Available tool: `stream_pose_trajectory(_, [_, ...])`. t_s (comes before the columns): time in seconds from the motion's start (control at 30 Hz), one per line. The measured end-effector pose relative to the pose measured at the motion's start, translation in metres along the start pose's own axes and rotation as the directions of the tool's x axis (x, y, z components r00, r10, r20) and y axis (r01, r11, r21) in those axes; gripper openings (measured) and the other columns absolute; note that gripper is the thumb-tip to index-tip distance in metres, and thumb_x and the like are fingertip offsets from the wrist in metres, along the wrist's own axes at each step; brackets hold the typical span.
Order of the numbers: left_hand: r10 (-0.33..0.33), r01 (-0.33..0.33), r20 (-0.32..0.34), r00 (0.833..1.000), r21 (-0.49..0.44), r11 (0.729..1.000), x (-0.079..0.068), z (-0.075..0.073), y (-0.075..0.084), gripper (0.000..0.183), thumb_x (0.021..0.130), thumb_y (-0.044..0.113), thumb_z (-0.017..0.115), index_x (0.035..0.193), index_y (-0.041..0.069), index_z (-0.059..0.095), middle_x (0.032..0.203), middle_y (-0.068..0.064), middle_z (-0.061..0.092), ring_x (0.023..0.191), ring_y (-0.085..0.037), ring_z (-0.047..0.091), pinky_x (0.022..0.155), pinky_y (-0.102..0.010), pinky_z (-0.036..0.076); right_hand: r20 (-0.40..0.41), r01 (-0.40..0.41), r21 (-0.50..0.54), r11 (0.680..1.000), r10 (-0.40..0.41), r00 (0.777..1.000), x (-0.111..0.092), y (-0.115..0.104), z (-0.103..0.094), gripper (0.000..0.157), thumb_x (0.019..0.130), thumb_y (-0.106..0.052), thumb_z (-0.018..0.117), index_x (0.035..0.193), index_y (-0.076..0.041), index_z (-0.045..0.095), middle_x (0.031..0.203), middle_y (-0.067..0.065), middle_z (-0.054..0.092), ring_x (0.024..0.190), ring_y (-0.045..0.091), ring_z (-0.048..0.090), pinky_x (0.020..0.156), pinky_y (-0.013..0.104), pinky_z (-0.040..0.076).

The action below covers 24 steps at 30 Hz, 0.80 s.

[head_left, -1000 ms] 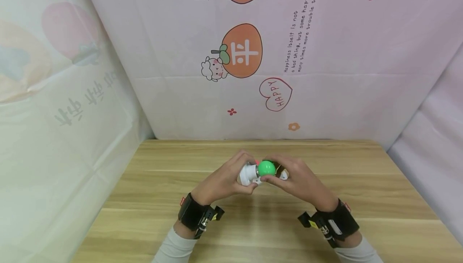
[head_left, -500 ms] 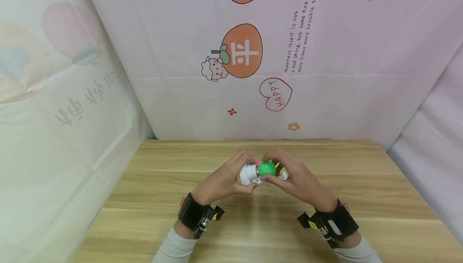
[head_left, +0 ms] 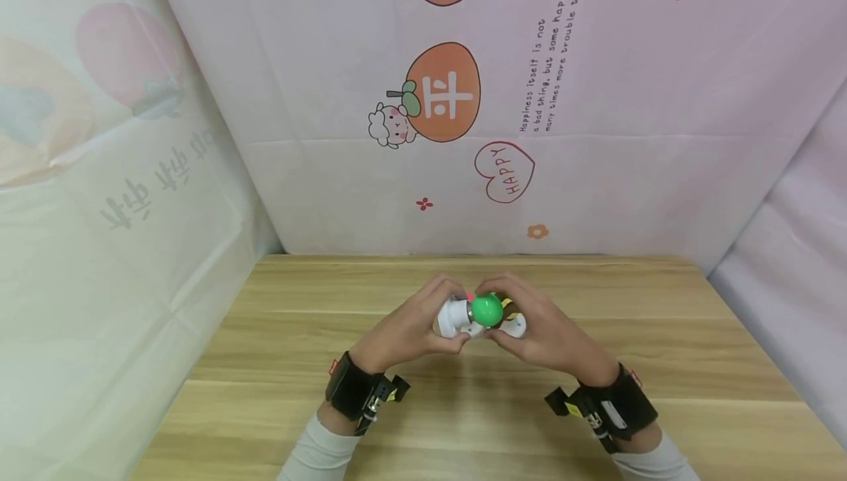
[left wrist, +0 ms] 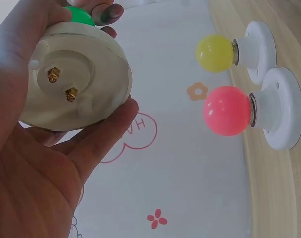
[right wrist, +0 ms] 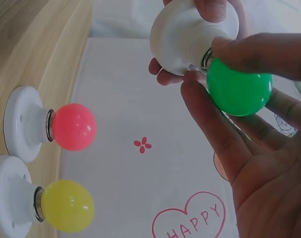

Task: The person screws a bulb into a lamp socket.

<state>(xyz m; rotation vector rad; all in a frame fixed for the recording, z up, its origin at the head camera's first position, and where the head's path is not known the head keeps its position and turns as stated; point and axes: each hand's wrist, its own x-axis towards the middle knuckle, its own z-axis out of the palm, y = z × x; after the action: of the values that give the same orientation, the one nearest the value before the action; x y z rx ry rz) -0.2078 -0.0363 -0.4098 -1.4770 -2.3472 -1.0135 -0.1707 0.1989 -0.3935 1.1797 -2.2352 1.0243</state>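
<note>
My left hand point(head_left: 415, 321) grips a white round lamp holder point(left wrist: 111, 59) by its rim, above the table. Two brass screws point(left wrist: 53, 75) show on its underside in the left wrist view. A green light bulb point(head_left: 487, 310) sits with its metal base in the socket and points to the right. Around that bulb are the curled fingers and thumb of my right hand point(head_left: 545, 326). In the right wrist view the thumb point(right wrist: 259, 53) lies on the bulb near its metal base, and the index finger point(right wrist: 210, 119) runs along the opposite side.
On the wooden table point(head_left: 437, 407) beyond my hands stand two more white lamp holders, one with a pink bulb point(right wrist: 74, 127), the other with a yellow bulb point(right wrist: 68, 206). In the head view my hands partly cover them. A printed cloth point(head_left: 331, 194) hangs behind the table.
My right thumb has slid from the front of the green bulb to its lower edge, and the fingers have shifted round it. The left hand and lamp holder have stayed almost still.
</note>
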Motion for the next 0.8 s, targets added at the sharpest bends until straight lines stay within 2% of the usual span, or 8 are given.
stream_pose_trajectory(0.17, [-0.004,0.003,0.012,1.0,0.006,1.0,-0.0003,-0.0002,0.0002,0.044,0.078,0.022,0.07,0.115,0.014,0.048,0.112,0.007,0.043,0.094,-0.004,0.046,0.071,-0.012,0.048,0.023,-0.028,0.008,1.0,0.028,0.999,-0.0036,0.0063,0.0015,0.056,0.074,-0.008,0.079,0.123,-0.01,0.054,0.116,-0.003,0.057,0.096,0.011,0.059,0.075,0.028,0.056])
stream_pose_trajectory(0.47, [-0.026,0.026,0.028,0.999,-0.007,1.0,-0.001,-0.0011,0.0012,0.044,0.08,0.024,0.069,0.117,0.015,0.046,0.114,0.007,0.043,0.094,-0.004,0.047,0.069,-0.012,0.049,0.044,-0.105,-0.041,0.994,0.107,0.993,-0.006,0.0054,-0.0006,0.049,0.082,-0.026,0.076,0.124,-0.009,0.057,0.102,-0.004,0.064,0.079,0.011,0.06,0.059,0.026,0.055])
stream_pose_trajectory(0.8, [-0.021,0.021,0.022,1.0,0.003,1.0,0.0001,-0.0011,0.0019,0.044,0.08,0.024,0.069,0.117,0.015,0.047,0.113,0.008,0.043,0.093,-0.004,0.047,0.068,-0.012,0.048,0.028,-0.126,-0.046,0.991,0.127,0.991,-0.0058,0.0059,-0.0006,0.04,0.085,-0.03,0.072,0.12,-0.014,0.06,0.094,-0.01,0.063,0.074,0.007,0.059,0.056,0.023,0.054])
